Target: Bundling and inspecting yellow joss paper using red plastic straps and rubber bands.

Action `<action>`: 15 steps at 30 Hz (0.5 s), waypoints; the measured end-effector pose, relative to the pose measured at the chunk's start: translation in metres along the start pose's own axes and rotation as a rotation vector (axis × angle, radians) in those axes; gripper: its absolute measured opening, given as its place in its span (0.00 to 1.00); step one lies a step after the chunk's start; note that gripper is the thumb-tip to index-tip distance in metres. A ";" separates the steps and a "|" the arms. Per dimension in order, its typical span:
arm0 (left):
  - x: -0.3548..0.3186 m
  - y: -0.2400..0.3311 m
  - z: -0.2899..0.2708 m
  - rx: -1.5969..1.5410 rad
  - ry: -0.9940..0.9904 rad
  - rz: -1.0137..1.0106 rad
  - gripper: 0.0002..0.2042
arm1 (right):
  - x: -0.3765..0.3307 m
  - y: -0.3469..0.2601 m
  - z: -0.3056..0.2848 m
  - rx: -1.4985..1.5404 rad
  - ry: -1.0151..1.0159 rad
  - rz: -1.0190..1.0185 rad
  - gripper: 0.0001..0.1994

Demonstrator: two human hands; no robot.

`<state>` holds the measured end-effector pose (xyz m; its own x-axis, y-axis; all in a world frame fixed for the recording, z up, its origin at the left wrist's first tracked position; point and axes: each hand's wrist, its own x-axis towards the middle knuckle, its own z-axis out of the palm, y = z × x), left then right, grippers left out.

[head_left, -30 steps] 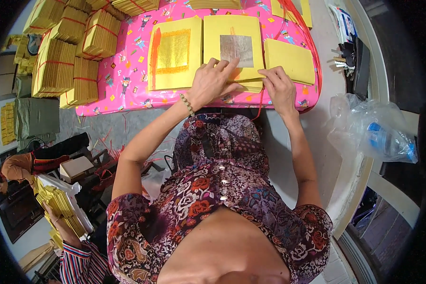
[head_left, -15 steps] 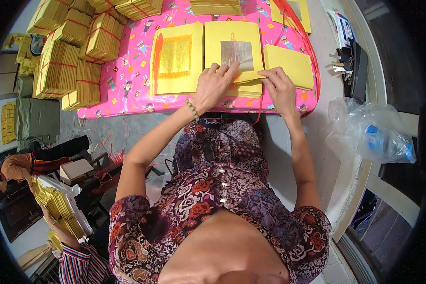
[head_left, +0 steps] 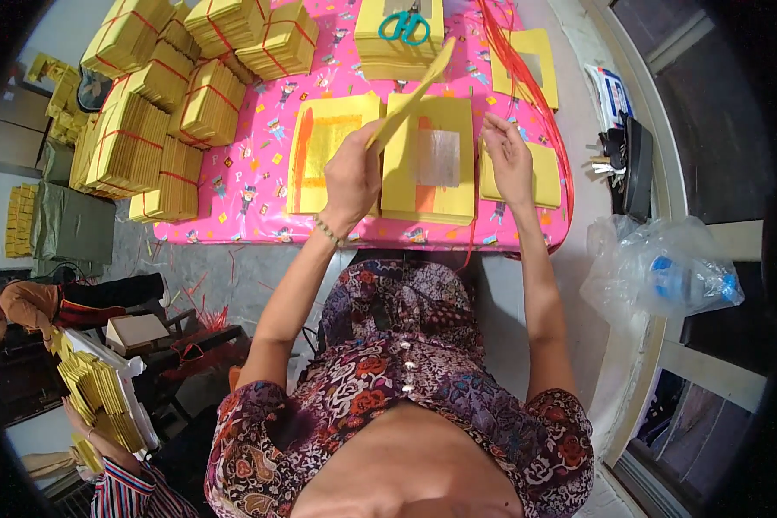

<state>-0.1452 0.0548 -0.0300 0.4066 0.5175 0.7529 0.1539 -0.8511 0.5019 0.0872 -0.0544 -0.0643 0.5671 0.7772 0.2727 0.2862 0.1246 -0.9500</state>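
Note:
My left hand (head_left: 350, 180) is closed on the edge of a yellow paper sheet (head_left: 416, 93), lifted and tilted so that it shows nearly edge-on. Below that sheet lies a stack of yellow paper with a silver square (head_left: 440, 159). Left of it, partly behind my hand, is a yellow paper stack with a gold square (head_left: 331, 142) and an orange-red stripe. My right hand (head_left: 509, 164) is raised with fingers stretched out and holds nothing. Under and beside it is a pile of plain, folded-looking yellow paper (head_left: 544, 175).
Bundles of yellow paper (head_left: 129, 142) tied with red string crowd the left of the pink-covered table (head_left: 259, 194). Teal-handled scissors (head_left: 404, 28) rest on a far stack. Red strings (head_left: 544, 95) hang at right, near a plastic bag (head_left: 665, 268). Two people work at lower left.
My left hand has lifted a yellow sheet off the silver-square stack, up and leftward. My right hand has let go of the paper edge and opened. The view has shifted, showing scissors.

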 end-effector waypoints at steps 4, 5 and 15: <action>-0.027 -0.017 -0.007 -0.151 0.108 -0.241 0.11 | 0.038 0.013 0.021 0.078 0.075 -0.067 0.19; -0.033 -0.024 -0.007 -0.221 0.127 -0.276 0.10 | 0.039 -0.002 0.030 0.225 0.027 0.015 0.21; -0.045 -0.044 -0.020 -0.643 0.075 -0.562 0.11 | 0.036 0.023 0.042 0.355 -0.085 0.056 0.17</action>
<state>-0.1884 0.0705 -0.0771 0.3588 0.8715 0.3344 -0.2347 -0.2625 0.9360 0.0817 0.0030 -0.0830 0.5041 0.8353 0.2193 -0.0377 0.2750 -0.9607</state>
